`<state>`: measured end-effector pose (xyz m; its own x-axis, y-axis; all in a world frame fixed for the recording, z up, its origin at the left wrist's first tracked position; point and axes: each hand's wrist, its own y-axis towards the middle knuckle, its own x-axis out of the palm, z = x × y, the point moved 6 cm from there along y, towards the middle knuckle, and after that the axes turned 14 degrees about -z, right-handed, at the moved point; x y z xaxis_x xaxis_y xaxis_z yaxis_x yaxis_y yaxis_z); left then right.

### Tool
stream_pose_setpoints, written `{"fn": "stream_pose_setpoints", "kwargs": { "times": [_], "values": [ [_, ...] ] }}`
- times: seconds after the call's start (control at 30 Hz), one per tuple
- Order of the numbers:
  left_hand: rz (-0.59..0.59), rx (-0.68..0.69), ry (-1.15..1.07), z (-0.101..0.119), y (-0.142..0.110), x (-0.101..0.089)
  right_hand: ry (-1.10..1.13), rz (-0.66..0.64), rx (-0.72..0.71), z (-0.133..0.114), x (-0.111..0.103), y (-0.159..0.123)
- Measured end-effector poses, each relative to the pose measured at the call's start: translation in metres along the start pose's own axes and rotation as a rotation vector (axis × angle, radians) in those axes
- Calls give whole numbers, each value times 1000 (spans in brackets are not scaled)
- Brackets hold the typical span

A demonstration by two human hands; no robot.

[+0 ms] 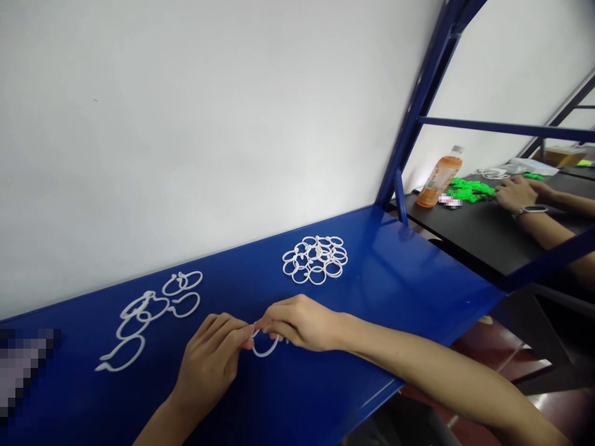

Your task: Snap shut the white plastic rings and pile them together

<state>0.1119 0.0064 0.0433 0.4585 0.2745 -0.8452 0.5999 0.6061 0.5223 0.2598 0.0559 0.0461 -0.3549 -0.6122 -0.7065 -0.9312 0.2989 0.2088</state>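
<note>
Both my hands meet over a blue metal shelf (381,291) and pinch one white plastic ring (266,348) between them. My left hand (211,362) grips the ring's left end with closed fingertips. My right hand (302,322) grips its right end, fingers curled. The ring hangs just above the shelf surface. A tight cluster of several white rings (315,258) lies beyond my right hand. Several opened white rings (151,313) lie spread out to the left of my left hand.
A white wall (186,124) stands right behind the shelf. A blue upright post (418,105) bounds the shelf at the right. Beyond it, another person's hands (515,193) work on a black table with green parts (469,189) and an orange drink bottle (439,176).
</note>
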Motion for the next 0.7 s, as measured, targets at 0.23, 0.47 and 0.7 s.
{"fn": "stream_pose_setpoints", "kwargs": {
  "times": [0.23,0.47,0.7],
  "values": [
    [-63,-159,-32,-20,-3,7,-204,-41,-6,0,1,-1],
    [-206,-521,242,-78,-23,6,-543,276,460,57,-72,-32],
    [-271,-674,572,-107,-44,-10,-536,503,877,106,-141,-92]
  ]
}}
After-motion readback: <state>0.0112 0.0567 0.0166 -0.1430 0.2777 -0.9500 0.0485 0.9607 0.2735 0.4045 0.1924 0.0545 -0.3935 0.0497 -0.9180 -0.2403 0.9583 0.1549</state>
